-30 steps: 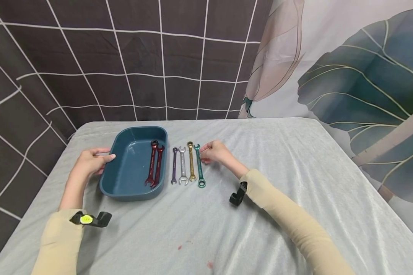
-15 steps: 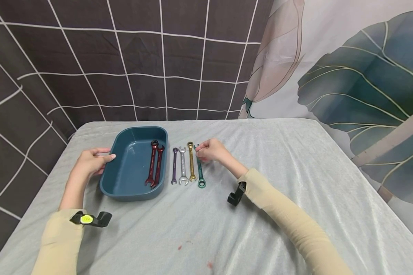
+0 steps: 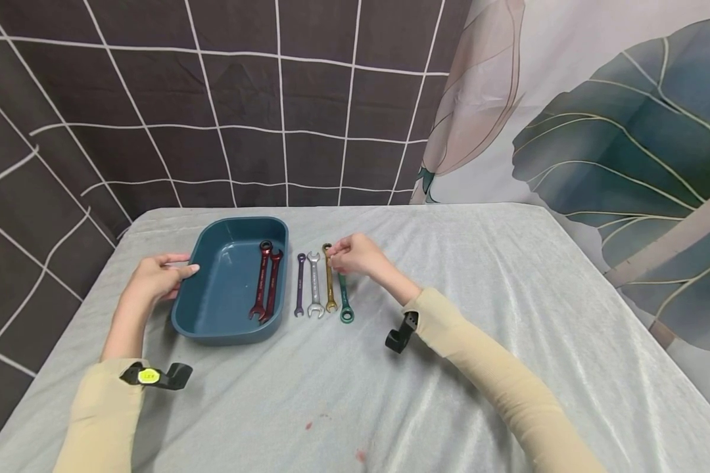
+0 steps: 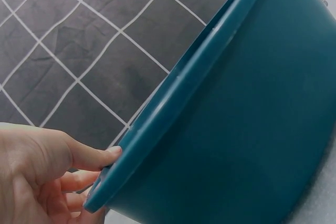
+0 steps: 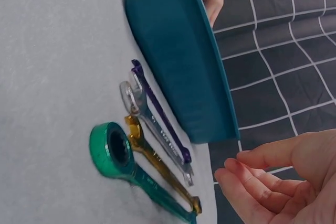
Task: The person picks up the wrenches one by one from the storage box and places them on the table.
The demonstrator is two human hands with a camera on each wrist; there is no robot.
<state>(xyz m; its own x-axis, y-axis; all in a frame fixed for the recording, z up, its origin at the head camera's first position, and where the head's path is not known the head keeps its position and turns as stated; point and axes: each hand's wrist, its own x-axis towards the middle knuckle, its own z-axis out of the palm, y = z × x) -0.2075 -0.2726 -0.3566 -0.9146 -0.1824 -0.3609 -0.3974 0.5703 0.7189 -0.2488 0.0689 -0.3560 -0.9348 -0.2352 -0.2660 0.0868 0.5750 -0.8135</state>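
Note:
My left hand pinches the left rim of a blue plastic basin; its thumb on the rim shows in the left wrist view. Two dark red wrenches, a longer one and a shorter one, lie inside along the right wall. To the right of the basin stand in a row, flat on the cloth, a purple wrench, a silver wrench, a gold wrench and a green wrench. My right hand, holding nothing, hovers over the far ends of the gold and green ones, partly hiding them.
A light grey velvety cloth covers the table, with small reddish marks near the front. Behind hangs a dark curtain with white grid lines. At the right hangs a leaf-patterned curtain.
My right hand has moved left from beside the green wrench to above the far end of the gold one. The left hand, basin and wrenches have stayed in place.

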